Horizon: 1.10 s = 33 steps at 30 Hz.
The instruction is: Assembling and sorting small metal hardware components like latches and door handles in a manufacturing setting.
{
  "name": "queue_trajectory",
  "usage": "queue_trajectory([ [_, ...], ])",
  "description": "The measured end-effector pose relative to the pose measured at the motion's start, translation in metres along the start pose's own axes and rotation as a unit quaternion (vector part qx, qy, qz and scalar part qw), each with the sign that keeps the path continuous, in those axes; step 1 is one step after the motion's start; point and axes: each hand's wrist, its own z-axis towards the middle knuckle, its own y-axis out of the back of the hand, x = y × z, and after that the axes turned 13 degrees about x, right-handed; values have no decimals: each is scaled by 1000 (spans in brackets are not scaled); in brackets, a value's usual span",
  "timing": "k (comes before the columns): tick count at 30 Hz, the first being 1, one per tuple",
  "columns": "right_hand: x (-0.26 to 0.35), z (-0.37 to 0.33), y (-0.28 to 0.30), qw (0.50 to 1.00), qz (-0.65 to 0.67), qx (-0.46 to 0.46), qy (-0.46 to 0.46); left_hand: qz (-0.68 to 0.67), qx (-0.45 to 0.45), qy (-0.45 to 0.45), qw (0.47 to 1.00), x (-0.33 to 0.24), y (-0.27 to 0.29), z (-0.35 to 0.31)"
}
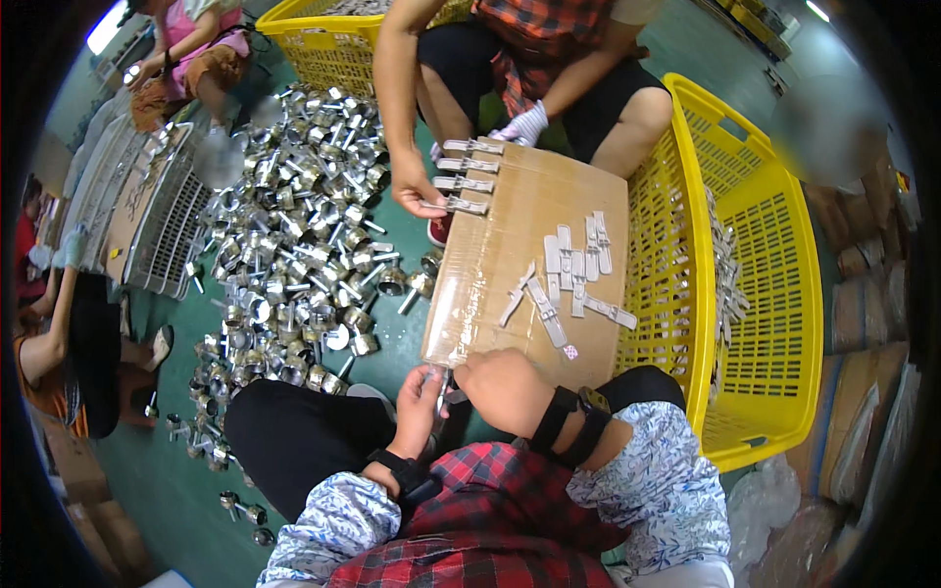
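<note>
My left hand (419, 404) is closed in a pinch on a small silvery metal piece (443, 394), just below the near left corner of a cardboard sheet (510, 294). Beside it, my right hand (502, 390) is curled with its fingertips close to the same piece; the hand's back hides what those fingers grip. Several flat grey metal clips (578, 269) lie loosely on the cardboard. Along its far left edge, more clips (467, 184) form a row. There a co-worker's bare hand (418, 192) touches the nearest one; the co-worker's other hand (525, 125) wears a pale glove.
A heap of round metal parts with stems (304, 235) covers the green floor at left. One yellow crate (774, 392) with metal clips inside stands at right, another yellow crate (323, 54) at the back. A white crate (162, 235) and other seated people are at far left.
</note>
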Motion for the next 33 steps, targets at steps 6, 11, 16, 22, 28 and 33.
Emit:
queue_trajectory([
  [6, 0, 1, -2, 1000, 1, 9, -12, 10, -6, 9, 1000, 2, 0, 1],
  [11, -1, 2, -3, 999, -4, 26, -32, 21, -11, 13, 1000, 0, -5, 2],
  [16, 0, 1, -6, 999, -3, 30, -38, 23, 2, 5, 1000, -1, -6, 1],
  [22, 1, 1, -2, 999, -14, 29, -39, 21, -8, 5, 1000, -4, -11, 0],
  [28, 0, 1, -4, 999, -28, 28, -35, 23, -12, 9, 1000, -2, -10, 1],
  [33, -1, 1, -5, 999, -23, 27, -36, 21, -11, 8, 1000, -3, -12, 1],
])
